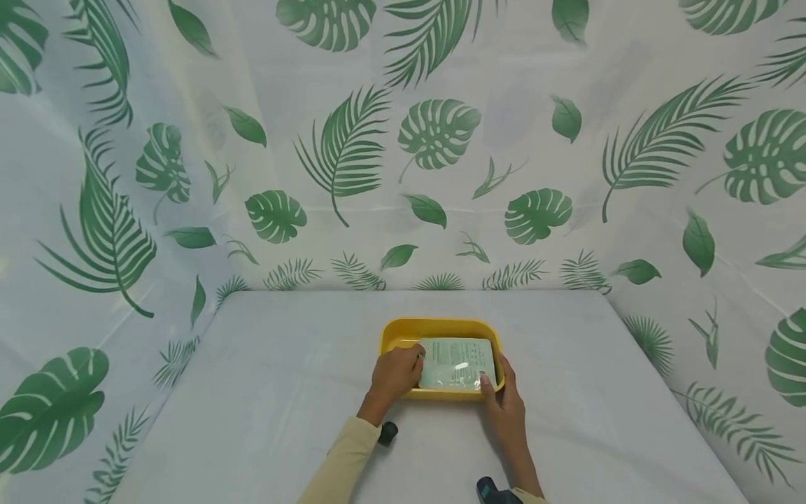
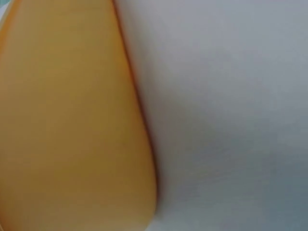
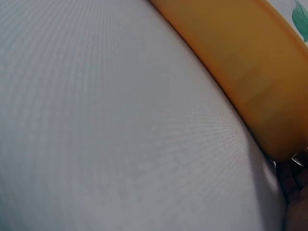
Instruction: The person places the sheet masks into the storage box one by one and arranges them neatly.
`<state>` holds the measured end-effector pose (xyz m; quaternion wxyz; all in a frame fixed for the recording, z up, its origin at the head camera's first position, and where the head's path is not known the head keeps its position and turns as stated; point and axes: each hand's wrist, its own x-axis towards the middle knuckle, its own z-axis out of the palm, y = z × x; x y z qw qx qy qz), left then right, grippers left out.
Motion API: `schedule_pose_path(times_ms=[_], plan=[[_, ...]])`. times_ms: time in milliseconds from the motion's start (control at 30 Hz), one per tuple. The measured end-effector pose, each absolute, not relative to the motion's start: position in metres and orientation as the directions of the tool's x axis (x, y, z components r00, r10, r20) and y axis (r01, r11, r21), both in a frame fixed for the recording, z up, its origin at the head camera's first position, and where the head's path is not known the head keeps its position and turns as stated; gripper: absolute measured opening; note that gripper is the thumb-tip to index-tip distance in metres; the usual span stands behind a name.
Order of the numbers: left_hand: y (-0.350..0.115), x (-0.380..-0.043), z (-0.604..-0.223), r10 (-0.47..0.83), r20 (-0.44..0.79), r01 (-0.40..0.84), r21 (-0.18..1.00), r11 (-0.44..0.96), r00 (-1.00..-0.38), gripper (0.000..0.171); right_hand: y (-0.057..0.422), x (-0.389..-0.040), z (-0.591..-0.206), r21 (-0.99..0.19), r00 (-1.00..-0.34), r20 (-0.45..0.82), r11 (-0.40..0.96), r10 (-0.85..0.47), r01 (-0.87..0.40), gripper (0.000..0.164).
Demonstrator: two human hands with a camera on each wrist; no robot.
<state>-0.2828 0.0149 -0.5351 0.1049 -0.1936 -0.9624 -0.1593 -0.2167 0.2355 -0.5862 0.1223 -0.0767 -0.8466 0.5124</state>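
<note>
A yellow plastic tray sits on the white table, and a pale green printed packet with a glossy surface lies inside it. My left hand reaches over the tray's near left rim. Its fingers are curled at the packet's left edge and pinch it there. At the tray's near right corner, my right hand grips the wall, with the thumb over the rim at the packet's corner and the fingers outside. In the left wrist view the tray's outer wall fills the left side. The right wrist view shows the tray's wall and dark fingertips beside it.
The white table spreads around the tray. Leaf-printed white cloth hangs behind it and along both sides. Dark wrist devices show at both of my forearms.
</note>
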Motion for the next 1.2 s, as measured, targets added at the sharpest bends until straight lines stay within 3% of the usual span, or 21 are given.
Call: schedule_pose_path(times_ms=[133,433,767,1200], plan=[[0.0154,-0.2822,-0.5368,0.327,0.265,0.389,0.234,0.891,-0.907,0.016,0.2347,-0.2152,-0.5857,-0.887,-0.958,0.131,0.462,0.255,0.001,0.065],[0.0133,-0.2837,-0.5309,0.359,0.246,0.427,0.339,0.839,-0.900,0.014,0.2329,-0.2145,-0.5831,-0.884,-0.951,0.157,0.467,0.265,-0.015,0.064],[0.0160,-0.2849,-0.5305,0.284,0.229,0.339,0.252,0.907,-0.931,0.014,0.2309,-0.2173,-0.5842,-0.883,-0.953,0.148,0.469,0.264,-0.007,0.064],[0.0106,-0.2882,-0.5329,0.357,0.187,0.403,0.376,0.834,-0.915,0.019,0.2312,-0.2159,-0.5839,-0.881,-0.955,0.141,0.474,0.260,-0.001,0.063]])
